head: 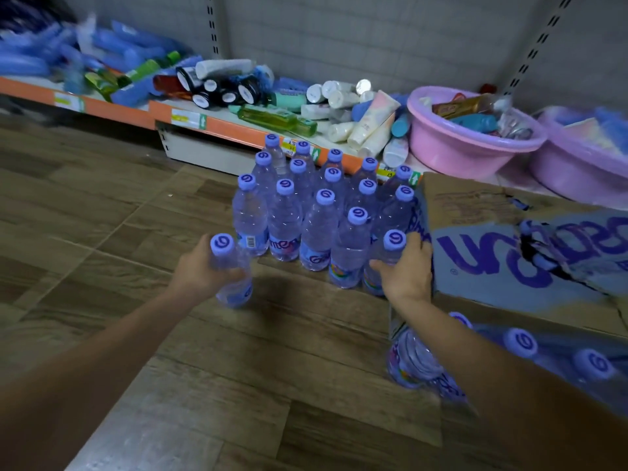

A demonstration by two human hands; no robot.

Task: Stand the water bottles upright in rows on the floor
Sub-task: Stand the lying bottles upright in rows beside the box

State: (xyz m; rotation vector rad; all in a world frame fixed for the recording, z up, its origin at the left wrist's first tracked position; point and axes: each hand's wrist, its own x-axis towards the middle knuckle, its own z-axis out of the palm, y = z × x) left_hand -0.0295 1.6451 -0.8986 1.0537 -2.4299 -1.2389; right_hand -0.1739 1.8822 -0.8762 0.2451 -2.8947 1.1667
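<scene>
A: So, from the head camera, where did the water bottles [319, 205] stand?

B: Upright on the wooden floor [170, 334], packed in slanted rows at about twelve o'clock from the hands, just in front of the orange shelf edge [136, 112].

A: And the hands?

B: The left hand [200, 266] was curled round a single bottle [231, 270], held upright at about seven o'clock of the block, slightly apart from it. I couldn't tell whether its base touched the floor. The right hand [407, 266] gripped another bottle [384, 263] at the block's five o'clock corner, right beside the nearest row.

A: What lay past the right hand?

B: A torn cardboard box [509, 253] with purple lettering at three o'clock, touching that hand's back. More bottles in the pack [543, 355] lay under the right forearm at about five o'clock.

A: Anything on the shelf?

B: Tubes, jars and two pink basins [469, 144], from ten round to two o'clock
</scene>
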